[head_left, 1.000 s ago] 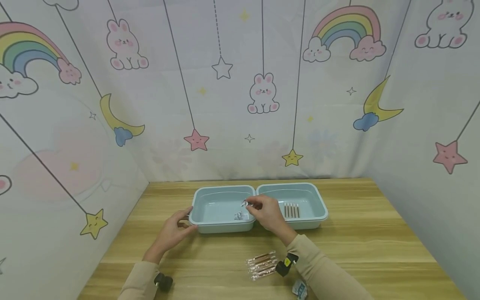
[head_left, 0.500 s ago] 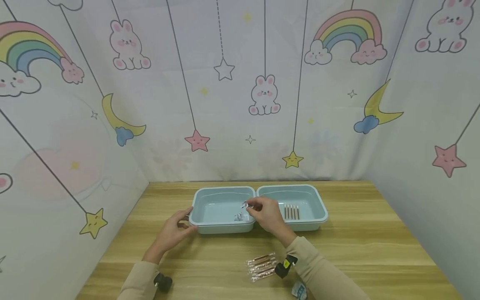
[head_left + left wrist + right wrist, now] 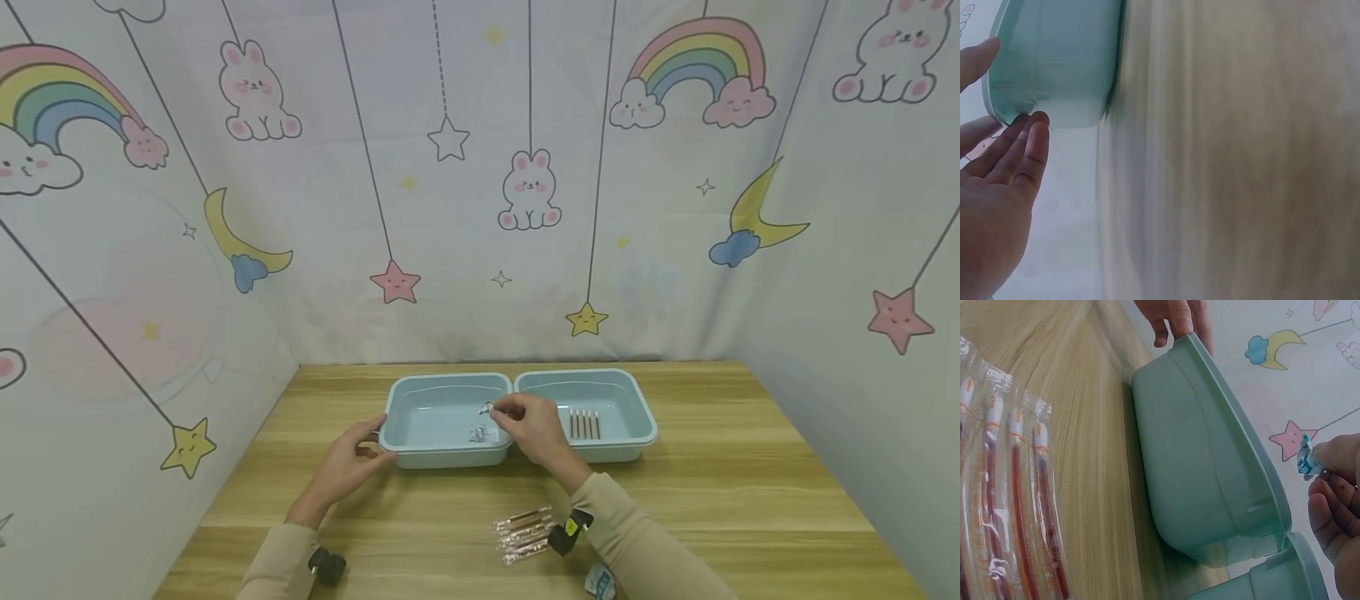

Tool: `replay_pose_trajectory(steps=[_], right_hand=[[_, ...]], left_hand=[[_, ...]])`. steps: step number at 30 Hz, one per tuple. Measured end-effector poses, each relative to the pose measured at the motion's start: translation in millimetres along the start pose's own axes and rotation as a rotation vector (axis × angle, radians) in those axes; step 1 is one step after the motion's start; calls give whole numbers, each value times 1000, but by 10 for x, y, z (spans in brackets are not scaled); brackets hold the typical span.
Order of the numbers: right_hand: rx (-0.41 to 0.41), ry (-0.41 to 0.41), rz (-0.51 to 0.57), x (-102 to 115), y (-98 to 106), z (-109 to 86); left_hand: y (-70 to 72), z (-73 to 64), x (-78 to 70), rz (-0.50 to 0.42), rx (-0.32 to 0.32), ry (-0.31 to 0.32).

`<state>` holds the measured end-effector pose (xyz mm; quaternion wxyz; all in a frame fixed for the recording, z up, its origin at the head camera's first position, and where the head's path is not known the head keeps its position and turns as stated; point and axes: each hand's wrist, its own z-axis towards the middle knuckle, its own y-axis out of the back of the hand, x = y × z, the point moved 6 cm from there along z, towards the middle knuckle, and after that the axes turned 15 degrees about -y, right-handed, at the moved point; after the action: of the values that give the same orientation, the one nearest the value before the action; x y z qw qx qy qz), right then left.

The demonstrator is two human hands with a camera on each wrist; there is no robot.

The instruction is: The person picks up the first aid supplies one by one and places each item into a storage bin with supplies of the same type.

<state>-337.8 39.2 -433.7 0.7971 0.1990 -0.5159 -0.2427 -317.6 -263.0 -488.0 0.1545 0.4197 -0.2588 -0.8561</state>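
My right hand [image 3: 536,429] pinches a small crumpled white-and-teal wrapper [image 3: 1309,457] between thumb and fingertips, over the right end of the left light-blue tray [image 3: 442,412]. A few crumpled wrapper pieces [image 3: 483,433] lie in that tray below it. My left hand [image 3: 347,462] holds the tray's near left corner, with the thumb at the front and the fingers [image 3: 1035,150] against the end wall. Inside the right light-blue tray [image 3: 637,417] several brown swabs [image 3: 584,423] with white tips stand side by side, partly behind the right hand.
Several reddish-brown swabs [image 3: 522,533] in clear sleeves lie on the wooden table [image 3: 420,533], near the right wrist's camera. A white-and-blue packet [image 3: 600,581] is by the right sleeve. Patterned curtains [image 3: 450,217] enclose the back and sides.
The right fingers have shifted slightly on the wrapper, which shows a little farther left of the fingertips. The left hand and both trays hold still.
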Motion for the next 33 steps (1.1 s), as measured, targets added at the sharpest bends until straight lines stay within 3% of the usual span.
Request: replay_pose_trajectory(steps=[6, 15, 33], right_hand=[[25, -38, -11, -4, -12, 2], [38, -27, -6, 2, -11, -8], [71, -30, 15, 30, 142, -71]], left_hand=[[15, 12, -80, -11, 2, -1], [79, 49, -452, -29, 24, 0], [79, 43, -438, -14, 31, 8]])
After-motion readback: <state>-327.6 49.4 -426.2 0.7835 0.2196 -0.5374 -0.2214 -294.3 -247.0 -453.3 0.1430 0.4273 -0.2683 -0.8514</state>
